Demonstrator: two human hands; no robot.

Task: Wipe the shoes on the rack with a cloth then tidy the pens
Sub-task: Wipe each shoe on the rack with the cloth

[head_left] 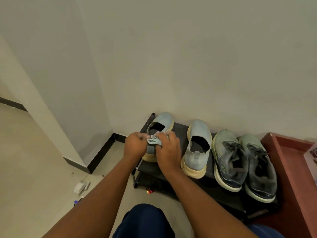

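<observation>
Four shoes stand in a row on the top shelf of a low black rack (173,167) set against the wall: two pale blue slip-ons with cream soles and two dark grey lace-up trainers with white soles. The leftmost slip-on (161,124) sits at the rack's left end, its heel toward the person and partly hidden behind both hands. The second slip-on (197,148) stands just beside it, apart from the hands, and the two trainers, one (229,160) and the other (259,169), lie side by side at the right end, touching or nearly so. One small light blue cloth (154,140) is bunched at the heel of the leftmost slip-on, between the two hands. The left hand (135,145) is curled at the shoe's left side, its fingers closed on the cloth's edge; the right hand (169,150) has its grip clenched round the cloth, pressing it against the shoe's heel. On the tiled floor to the left lie a few small things: a white crumpled object (79,186) and, nearer the person, what seems to be one or two pens (78,201), too blurred to count. A small red scrap (149,191) lies under the rack's front edge. A reddish wooden piece of furniture (291,169) stands just right of the rack.
</observation>
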